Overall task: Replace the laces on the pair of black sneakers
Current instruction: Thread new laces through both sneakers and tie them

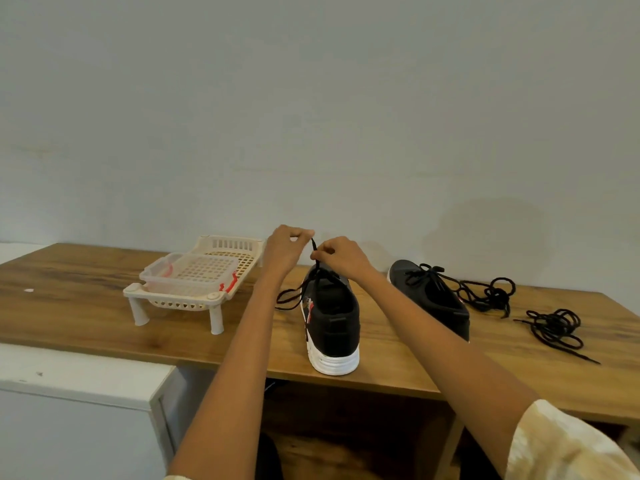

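Black lace, thin and limp, rises from the near sneaker on the wooden surface; both the left hand and the right hand pinch it above the tongue. It likely slips easily, so gripping close to the stiff tip seems best. The second sneaker and the spare laces lie to the right

Near black sneaker, white-soled, stands upright at the table's front edge, heel toward the viewer, its lace drawn upward. Second sneaker lies to its right, laced. A loose black lace lies coiled farther right.
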